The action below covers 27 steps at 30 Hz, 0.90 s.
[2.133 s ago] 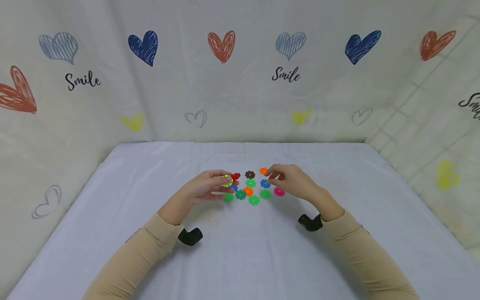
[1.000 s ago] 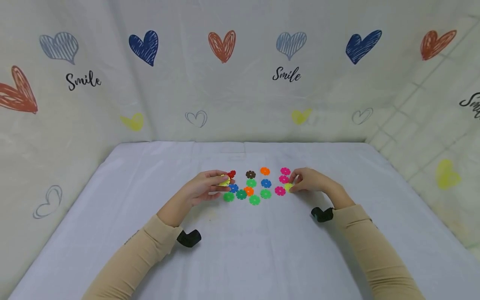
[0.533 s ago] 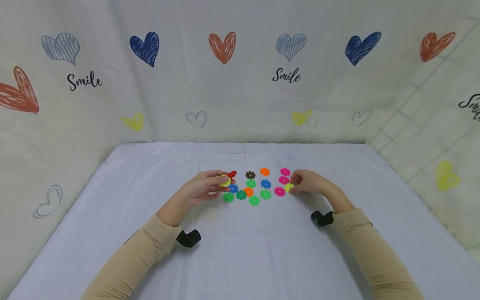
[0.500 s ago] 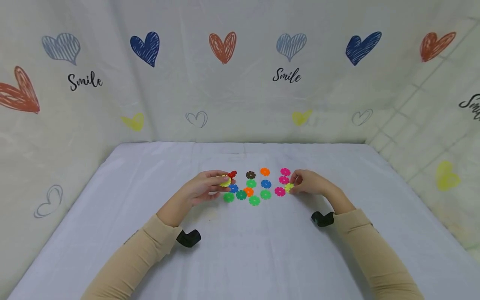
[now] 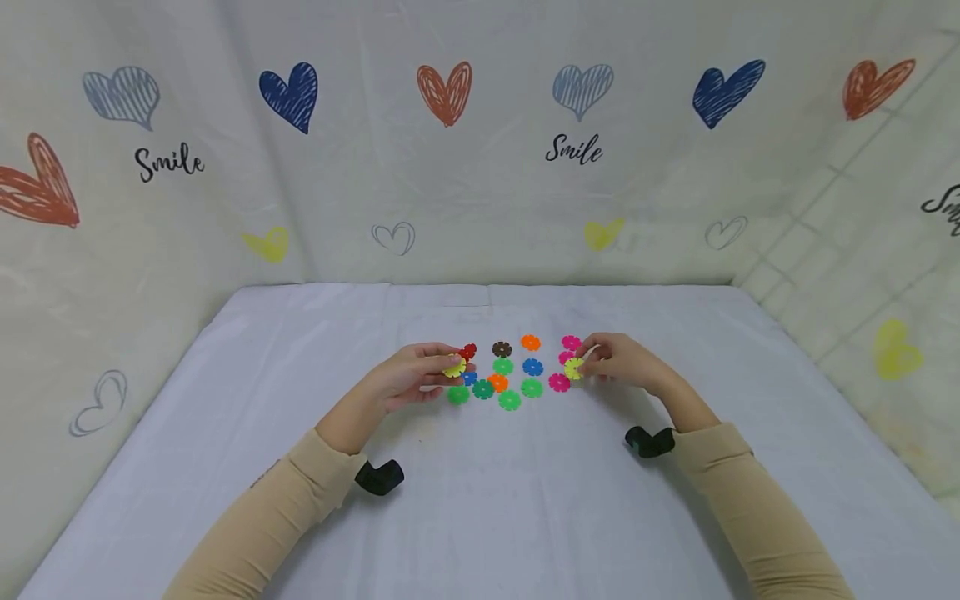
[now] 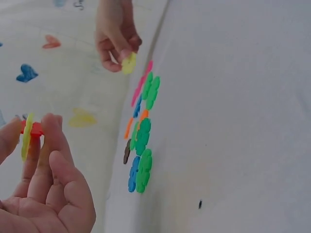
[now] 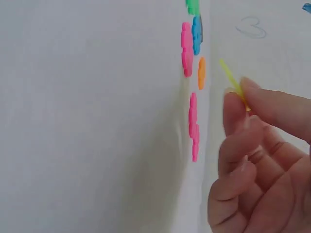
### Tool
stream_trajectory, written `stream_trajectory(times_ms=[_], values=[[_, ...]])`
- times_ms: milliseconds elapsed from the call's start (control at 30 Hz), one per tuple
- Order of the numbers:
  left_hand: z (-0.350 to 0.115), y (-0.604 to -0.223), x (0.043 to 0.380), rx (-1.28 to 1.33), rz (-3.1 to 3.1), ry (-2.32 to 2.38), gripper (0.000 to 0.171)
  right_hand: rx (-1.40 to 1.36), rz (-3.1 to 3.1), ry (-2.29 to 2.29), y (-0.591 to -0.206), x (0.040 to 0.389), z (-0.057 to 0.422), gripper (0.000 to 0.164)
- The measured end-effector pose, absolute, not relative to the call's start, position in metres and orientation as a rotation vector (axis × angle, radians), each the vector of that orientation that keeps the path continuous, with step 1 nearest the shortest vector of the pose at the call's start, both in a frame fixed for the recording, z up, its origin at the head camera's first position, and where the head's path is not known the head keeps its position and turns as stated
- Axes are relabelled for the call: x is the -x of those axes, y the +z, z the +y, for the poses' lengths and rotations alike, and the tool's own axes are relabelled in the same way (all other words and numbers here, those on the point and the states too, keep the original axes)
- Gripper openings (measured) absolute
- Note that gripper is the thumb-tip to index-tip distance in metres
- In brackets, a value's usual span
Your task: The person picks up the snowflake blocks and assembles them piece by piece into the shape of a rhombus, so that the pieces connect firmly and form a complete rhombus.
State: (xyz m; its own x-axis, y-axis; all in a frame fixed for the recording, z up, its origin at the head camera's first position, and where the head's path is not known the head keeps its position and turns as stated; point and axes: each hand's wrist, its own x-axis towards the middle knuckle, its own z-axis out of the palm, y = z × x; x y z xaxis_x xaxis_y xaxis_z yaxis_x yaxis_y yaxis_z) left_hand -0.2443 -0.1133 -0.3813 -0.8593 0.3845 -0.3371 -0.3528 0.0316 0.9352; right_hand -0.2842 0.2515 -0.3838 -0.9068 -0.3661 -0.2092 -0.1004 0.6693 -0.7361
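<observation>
My left hand (image 5: 416, 375) pinches a yellow notched plastic disc (image 6: 27, 138) between thumb and fingertips. A red notched disc (image 6: 36, 128) crosses it at an angle and looks slotted into it. Over at the right end of the disc group, my right hand (image 5: 622, 362) pinches a second yellow notched disc (image 7: 233, 83) by its edge, above the table. Pink discs (image 5: 558, 382) lie beside and partly under that hand. Close below the left hand are a blue disc (image 6: 133, 174) and a green disc (image 6: 144, 171).
Between the hands lie more loose discs: brown (image 5: 502, 349), orange (image 5: 531, 342), blue (image 5: 533, 367), dark green (image 5: 483, 389) and several light green ones (image 5: 510, 401). A white cloth (image 5: 480, 517) covers the table, and a heart-printed curtain (image 5: 480, 183) hangs behind it.
My right hand moved from above the middle discs to the right end, took hold of a yellow disc and has just lifted it slightly. The left hand's yellow and red discs have turned a little.
</observation>
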Motion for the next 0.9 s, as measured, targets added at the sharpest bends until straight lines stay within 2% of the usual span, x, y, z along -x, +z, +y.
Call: stream_trajectory(times_ms=[367,900], values=[[-0.107,-0.379,0.244,-0.048,1.784,1.856,0.032,0.346,2.551,-1.395,-0.372,0.270,0.222,0.040],[-0.102,-0.381,0.245,-0.061,1.767,1.808,0.034,0.340,2.417,-1.618,-0.373,0.259,0.171,0.036]])
